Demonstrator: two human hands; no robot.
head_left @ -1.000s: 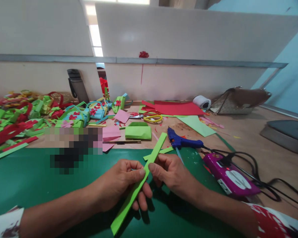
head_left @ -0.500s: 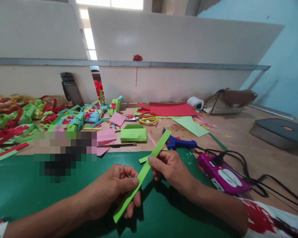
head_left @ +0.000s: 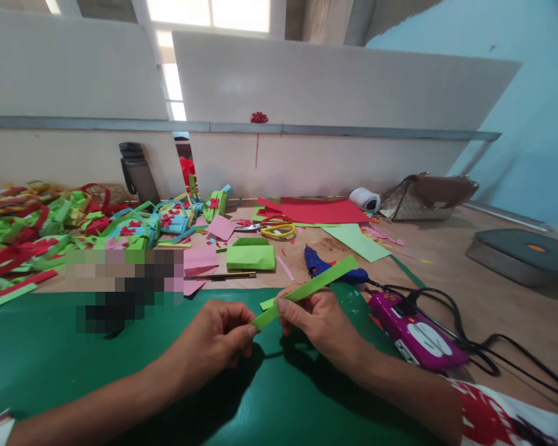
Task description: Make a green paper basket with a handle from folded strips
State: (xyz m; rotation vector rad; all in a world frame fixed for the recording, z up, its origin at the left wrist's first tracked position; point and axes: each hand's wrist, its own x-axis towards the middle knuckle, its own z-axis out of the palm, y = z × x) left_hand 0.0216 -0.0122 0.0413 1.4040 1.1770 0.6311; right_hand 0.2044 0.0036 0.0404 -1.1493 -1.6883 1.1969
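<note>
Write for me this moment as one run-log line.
left hand: holds green strip at one end | right hand: holds same strip | beyond: blue glue gun

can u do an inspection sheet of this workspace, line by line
Surface: green mat on a brown-topped table
Things in hand: long green strip; shorter green piece behind it, join hidden
Clutter: mixed paper pieces heaped at left; yellow-handled scissors, blue glue gun beyond the mat's near part
Hands: left pinches the strip's lower end; right grips farther up
Cables: black cables loop beside the purple power strip
Surroundings: whitish boards, dark bottle, handbag
</note>
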